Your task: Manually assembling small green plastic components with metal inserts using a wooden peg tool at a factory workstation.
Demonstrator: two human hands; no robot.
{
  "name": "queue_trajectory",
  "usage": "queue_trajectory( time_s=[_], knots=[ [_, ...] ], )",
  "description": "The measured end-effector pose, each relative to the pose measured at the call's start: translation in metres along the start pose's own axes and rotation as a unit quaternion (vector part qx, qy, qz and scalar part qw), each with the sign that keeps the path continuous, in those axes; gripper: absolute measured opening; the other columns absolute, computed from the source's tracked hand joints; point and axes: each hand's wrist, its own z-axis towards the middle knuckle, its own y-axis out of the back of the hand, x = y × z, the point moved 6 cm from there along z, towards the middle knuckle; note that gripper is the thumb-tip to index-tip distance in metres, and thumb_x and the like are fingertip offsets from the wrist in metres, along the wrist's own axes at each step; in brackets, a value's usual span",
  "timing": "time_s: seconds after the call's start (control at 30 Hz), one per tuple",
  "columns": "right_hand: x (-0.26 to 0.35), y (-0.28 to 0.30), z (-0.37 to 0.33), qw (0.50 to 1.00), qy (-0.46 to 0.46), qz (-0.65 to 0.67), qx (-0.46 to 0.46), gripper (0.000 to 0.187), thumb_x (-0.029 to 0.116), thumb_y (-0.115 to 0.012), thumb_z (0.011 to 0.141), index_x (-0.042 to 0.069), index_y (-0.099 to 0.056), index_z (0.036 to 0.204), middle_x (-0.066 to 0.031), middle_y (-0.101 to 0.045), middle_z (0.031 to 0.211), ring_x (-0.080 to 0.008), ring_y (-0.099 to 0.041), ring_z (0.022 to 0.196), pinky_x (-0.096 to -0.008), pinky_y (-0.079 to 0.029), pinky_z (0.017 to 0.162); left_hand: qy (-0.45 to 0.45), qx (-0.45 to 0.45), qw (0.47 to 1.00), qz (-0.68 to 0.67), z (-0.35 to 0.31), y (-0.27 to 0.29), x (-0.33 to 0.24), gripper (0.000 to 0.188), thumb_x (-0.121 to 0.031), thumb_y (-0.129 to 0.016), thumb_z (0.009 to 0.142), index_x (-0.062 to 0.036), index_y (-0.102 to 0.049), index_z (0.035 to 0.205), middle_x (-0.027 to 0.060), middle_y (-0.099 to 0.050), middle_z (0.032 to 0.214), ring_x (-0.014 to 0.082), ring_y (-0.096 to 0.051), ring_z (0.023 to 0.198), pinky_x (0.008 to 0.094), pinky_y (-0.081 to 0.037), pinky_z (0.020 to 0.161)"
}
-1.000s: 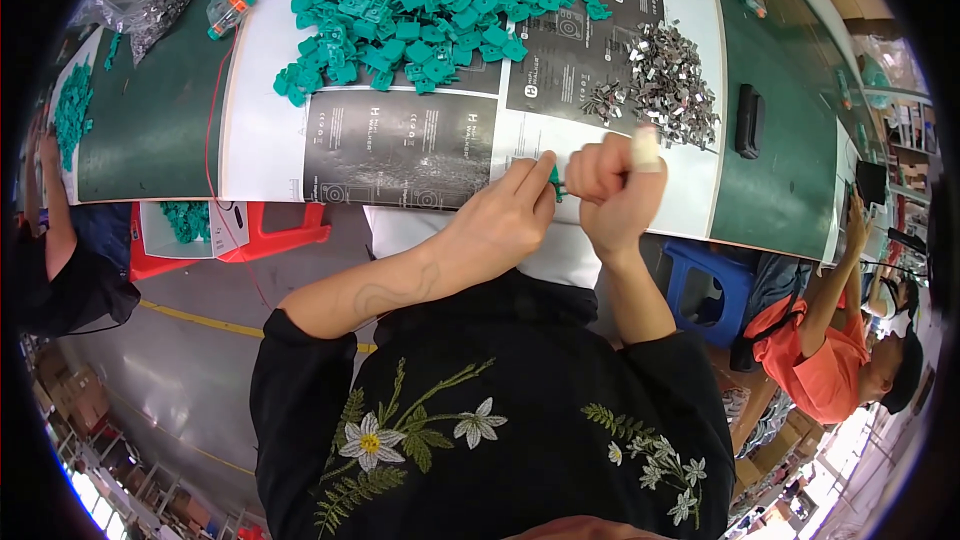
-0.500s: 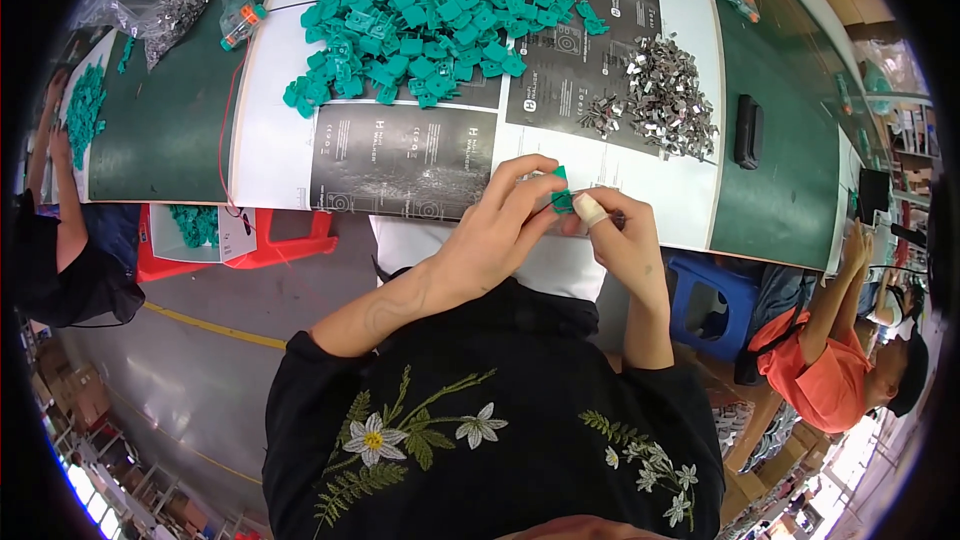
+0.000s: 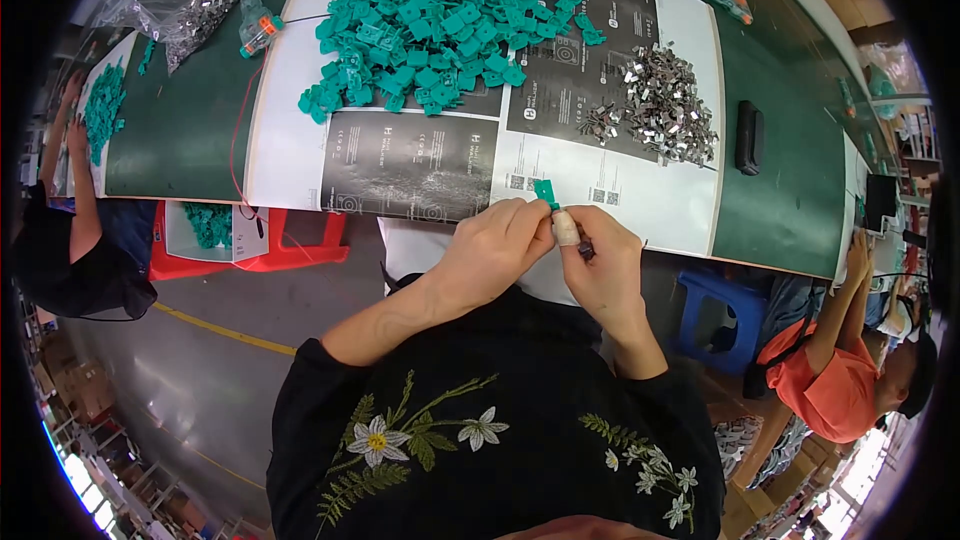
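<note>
Close together at the table's near edge, my left hand (image 3: 493, 248) and my right hand (image 3: 608, 262) have their fingers closed around one small green plastic part (image 3: 544, 191). Its flat square end sticks up beyond the fingertips, and the rest is hidden. The right thumb wears a pale wrap (image 3: 566, 228) and presses beside the part. Something small and dark (image 3: 586, 251) shows in the right hand's curled fingers; its kind is unclear. Ahead lies a big heap of like green plastic parts (image 3: 430, 25), with a pile of small shiny metal clips (image 3: 668, 105) to its right.
Black-and-white printed sheets (image 3: 410, 160) cover the middle of the green table (image 3: 775, 210). A black case (image 3: 749, 137) lies at right, a small bottle (image 3: 258, 28) and a bag of metal pieces (image 3: 190, 15) at left. Co-workers sit on both sides. A blue stool (image 3: 720, 315) stands below.
Both hands have drawn slightly toward me and closed tighter around the green part. The part has shifted a little left and tilts differently. The whole view has moved slightly.
</note>
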Motion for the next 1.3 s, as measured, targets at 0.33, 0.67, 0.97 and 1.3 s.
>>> queue_trajectory(
  time_s=[0.33, 0.67, 0.97, 1.3],
  knots=[
    [-0.006, 0.011, 0.006, 0.998, 0.016, 0.047, -0.032, 0.007, 0.004, -0.065, 0.087, -0.002, -0.066, 0.091, -0.0051, -0.060, 0.066, -0.0075, -0.052, 0.054, -0.0211, -0.038, 0.049, 0.310, 0.053, 0.894, -0.318, 0.000, 0.002, 0.025, 0.015, -0.008, -0.067, 0.087, 0.0028, -0.064, 0.096, 0.0031, -0.064, 0.075, 0.0072, -0.058, 0.062, 0.0220, -0.045, 0.053],
    [0.003, 0.010, 0.004, 0.998, 0.043, 0.030, -0.036, 0.007, 0.000, -0.064, 0.086, -0.002, -0.066, 0.092, -0.0053, -0.060, 0.066, -0.0076, -0.053, 0.054, -0.0208, -0.036, 0.047, 0.404, 0.108, 0.814, -0.405, -0.003, 0.005, 0.022, 0.015, -0.008, -0.065, 0.088, 0.0040, -0.066, 0.096, 0.0008, -0.064, 0.076, 0.0020, -0.054, 0.063, 0.0180, -0.042, 0.055],
    [0.003, 0.012, 0.005, 0.996, 0.039, 0.084, -0.011, 0.007, 0.003, -0.063, 0.087, -0.003, -0.066, 0.091, -0.0038, -0.057, 0.062, -0.0065, -0.050, 0.052, -0.0202, -0.035, 0.047, 0.335, 0.069, 0.868, -0.361, 0.000, 0.005, 0.028, 0.009, -0.005, -0.067, 0.085, 0.0031, -0.068, 0.088, -0.0020, -0.062, 0.070, -0.0001, -0.050, 0.061, 0.0167, -0.039, 0.053],
    [-0.016, 0.005, 0.000, 0.965, -0.074, 0.248, 0.034, 0.008, 0.005, -0.064, 0.088, -0.002, -0.065, 0.088, -0.0033, -0.058, 0.064, -0.0058, -0.046, 0.050, -0.0209, -0.035, 0.045, 0.318, 0.096, 0.844, -0.422, -0.004, -0.001, 0.026, 0.009, -0.006, -0.070, 0.083, 0.0021, -0.068, 0.083, -0.0031, -0.060, 0.067, -0.0016, -0.045, 0.059, 0.0175, -0.034, 0.049]
  ],
)
